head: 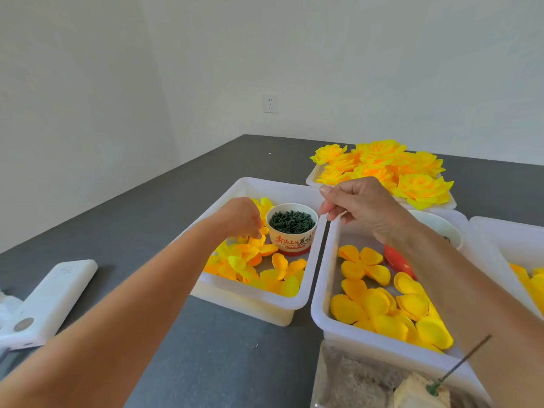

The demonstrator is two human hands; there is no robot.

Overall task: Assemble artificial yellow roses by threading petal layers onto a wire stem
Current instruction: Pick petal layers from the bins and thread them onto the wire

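Two hands work: left hand (243, 217) pinches a petal layer (256, 241) in the left tray (250, 301), right hand (357, 201) fingers curled, apparently empty; threading onto the wire stem (462, 362) likely follows.

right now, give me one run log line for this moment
left hand: reaching into left tray, fingers on yellow petals | right hand: raised, fingers curled, held item unclear | cup of green pieces: in left tray | finished roses: far tray

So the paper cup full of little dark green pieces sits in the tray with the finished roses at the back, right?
Not quite. The head view shows the paper cup of dark green pieces standing in the left tray among loose yellow petal layers; the finished roses fill a separate tray behind.
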